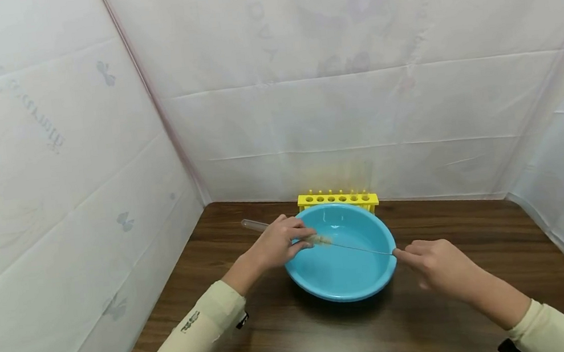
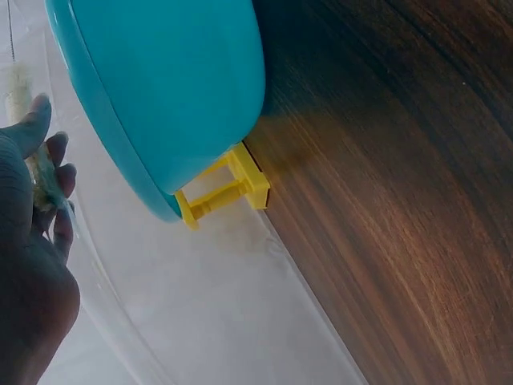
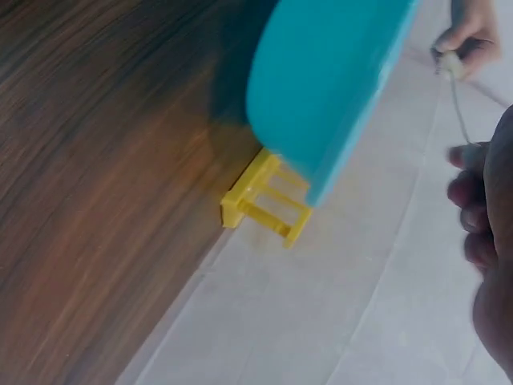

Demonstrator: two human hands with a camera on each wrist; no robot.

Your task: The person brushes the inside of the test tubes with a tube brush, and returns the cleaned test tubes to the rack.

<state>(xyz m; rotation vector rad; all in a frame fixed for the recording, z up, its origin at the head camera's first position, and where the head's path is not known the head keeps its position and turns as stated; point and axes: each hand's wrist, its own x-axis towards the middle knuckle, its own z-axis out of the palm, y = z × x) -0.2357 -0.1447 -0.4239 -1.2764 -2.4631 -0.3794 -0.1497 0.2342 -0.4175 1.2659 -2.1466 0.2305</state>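
My left hand (image 1: 280, 241) grips a clear test tube (image 1: 253, 224) above the left side of a light-blue basin (image 1: 346, 296). The tube's rounded end points out to the left behind the hand. A test tube brush (image 1: 322, 240) with pale bristles sticks out at the tube's mouth; in the left wrist view, bristles (image 2: 18, 84) show above the thumb and the tube (image 2: 50, 183) lies between the fingers. From there its thin wire handle (image 1: 362, 249) runs across the basin to my right hand (image 1: 441, 267), which pinches the far end near the basin's right rim.
Behind the basin stands a yellow test tube rack (image 1: 338, 198) with a row of holes and pegs, partly hidden by the rim. All of this is on a dark wood-grain table (image 1: 258, 339). White printed sheets (image 1: 337, 113) enclose the back and sides.
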